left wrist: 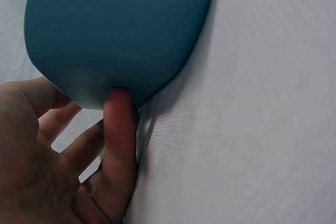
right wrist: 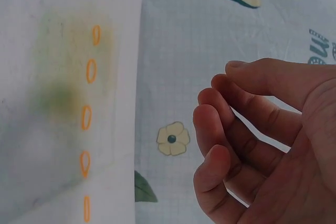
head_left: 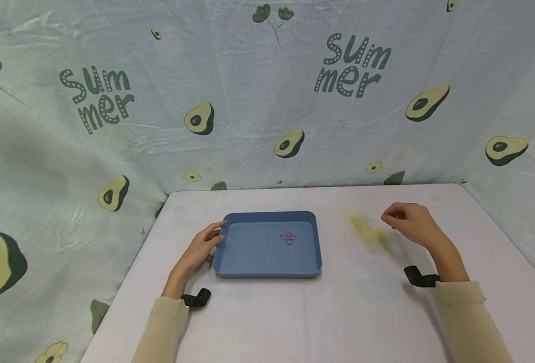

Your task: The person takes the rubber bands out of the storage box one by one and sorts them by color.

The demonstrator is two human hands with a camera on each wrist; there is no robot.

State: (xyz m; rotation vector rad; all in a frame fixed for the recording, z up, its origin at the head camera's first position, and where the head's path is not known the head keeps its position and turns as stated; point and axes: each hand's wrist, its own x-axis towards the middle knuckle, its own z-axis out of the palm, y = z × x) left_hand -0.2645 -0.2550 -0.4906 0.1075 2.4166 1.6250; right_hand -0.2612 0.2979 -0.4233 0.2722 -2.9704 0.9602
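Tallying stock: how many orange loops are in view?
5, in a row on the table, right wrist view: top loop, second loop, third loop, fourth loop, bottom loop; others may be hidden.

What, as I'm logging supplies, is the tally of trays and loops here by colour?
Blue tray: 1
Red loops: 4
Orange loops in the right wrist view: 5
Total: 10

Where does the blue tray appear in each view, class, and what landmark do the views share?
Head: the blue tray lies below centre, left hand at its left edge.
Left wrist: at the top, left of centre, fingers at its lower end.
Right wrist: not in it.
Shared landmark: the white tabletop, visible in all three.
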